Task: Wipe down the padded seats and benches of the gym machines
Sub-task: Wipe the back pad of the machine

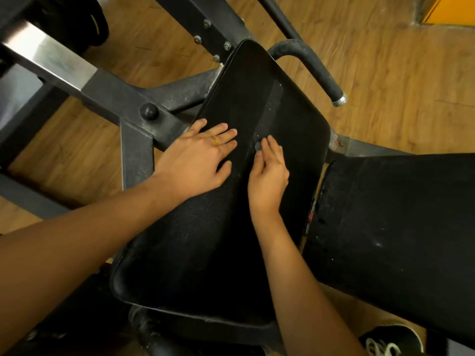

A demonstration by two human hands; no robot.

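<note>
The seat (205, 240) is a long black pad running from the lower middle of the frame up to the upper middle, and both hands lie on its upper half. The left hand (195, 160) rests flat on the seat's left side with fingers spread, a ring (216, 140) on one of them; its fingertips are close to the left edge. The right hand (268, 176) lies just right of it, fingers loosely curled, thumb and forefinger pinching a small grey lump (257, 146) against the pad (what the lump is cannot be told). A paler streak (272, 106) runs up the pad from the lump.

Above the hands the pad is bare up to its rounded top edge; below the wrists it is bare down to the bottom rim. The right edge is near the right hand, with a narrow gap before a second black pad (398, 227) at the right of the frame.

The dark frame (136, 150) crowds the seat's left edge, close under the left hand. A curved handle (316, 65) stands by the upper right edge. A wood floor (385, 73) lies around, and a shoe (390, 340) sits at the lower right.
</note>
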